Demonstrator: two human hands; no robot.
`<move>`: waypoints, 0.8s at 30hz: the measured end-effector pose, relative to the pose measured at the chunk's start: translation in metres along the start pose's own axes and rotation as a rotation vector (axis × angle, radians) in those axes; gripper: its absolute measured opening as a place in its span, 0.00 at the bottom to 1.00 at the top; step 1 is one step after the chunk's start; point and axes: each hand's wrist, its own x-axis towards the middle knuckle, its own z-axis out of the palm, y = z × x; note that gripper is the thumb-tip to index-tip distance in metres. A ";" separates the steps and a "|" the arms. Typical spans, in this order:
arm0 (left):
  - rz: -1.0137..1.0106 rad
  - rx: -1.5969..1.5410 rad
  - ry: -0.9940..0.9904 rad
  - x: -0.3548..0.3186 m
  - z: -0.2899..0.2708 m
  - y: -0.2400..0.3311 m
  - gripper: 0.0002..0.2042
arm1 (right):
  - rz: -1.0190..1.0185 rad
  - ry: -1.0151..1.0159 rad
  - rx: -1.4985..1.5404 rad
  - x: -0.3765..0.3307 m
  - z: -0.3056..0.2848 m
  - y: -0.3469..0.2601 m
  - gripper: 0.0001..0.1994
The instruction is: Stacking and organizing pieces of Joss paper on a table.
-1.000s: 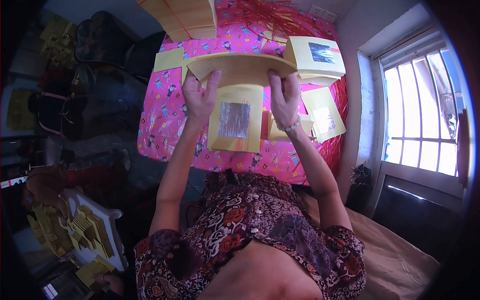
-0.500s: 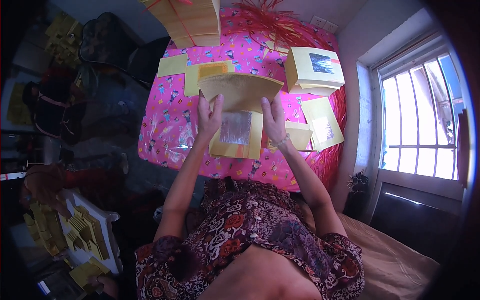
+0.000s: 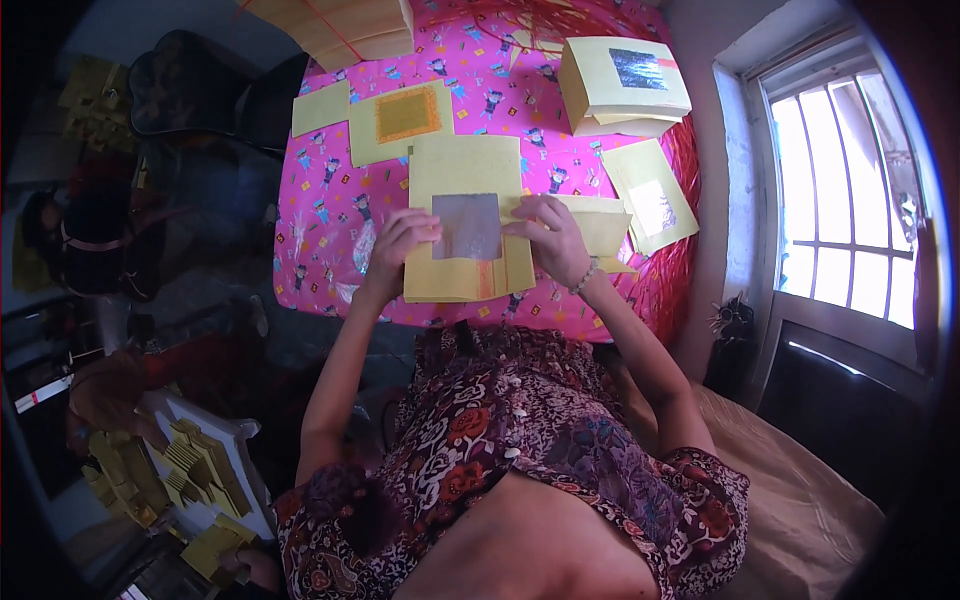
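Left hand (image 3: 402,245) and right hand (image 3: 547,235), both with fingers bent, touch the left and right sides of a yellow paper stack (image 3: 465,165) with a silver square (image 3: 466,226) near the frame's centre, on the pink-covered table (image 3: 318,250), though whether either grips it I cannot tell.

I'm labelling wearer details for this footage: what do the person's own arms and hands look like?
The left hand and right hand are gloveless; a pale, apparently beaded bracelet shows on the right side only. The short sleeves are dark purple with red and whitish floral patterning.
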 end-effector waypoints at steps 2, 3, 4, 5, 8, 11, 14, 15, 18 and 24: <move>-0.006 -0.035 -0.037 -0.006 0.004 0.000 0.14 | 0.041 -0.051 0.014 -0.013 0.004 0.001 0.17; -0.024 -0.039 -0.042 -0.007 0.006 -0.002 0.13 | 0.072 -0.102 0.026 -0.013 0.003 -0.003 0.18; -0.041 -0.042 -0.046 -0.008 0.008 -0.003 0.13 | 0.076 -0.105 0.029 -0.013 0.002 -0.006 0.18; -0.051 -0.049 -0.026 -0.009 0.009 -0.004 0.14 | 0.118 -0.131 0.034 -0.011 0.000 -0.009 0.17; -0.387 -0.196 -0.012 -0.011 0.012 -0.001 0.14 | 0.269 -0.119 0.050 -0.011 0.005 -0.011 0.13; -0.443 -0.099 0.234 -0.006 0.026 0.007 0.15 | 0.389 0.003 0.079 -0.003 0.015 -0.012 0.11; -0.596 -0.240 0.355 0.002 0.034 0.012 0.17 | 0.536 0.015 0.064 0.006 0.018 -0.015 0.13; -0.638 -0.200 0.291 0.003 0.032 0.011 0.17 | 0.618 0.005 0.077 0.008 0.018 -0.015 0.13; -0.610 -0.099 0.301 0.009 0.037 0.013 0.18 | 0.772 -0.020 0.114 0.011 0.021 -0.012 0.16; -0.623 -0.108 0.255 0.013 0.038 0.012 0.25 | 0.840 0.000 0.105 0.012 0.027 -0.014 0.18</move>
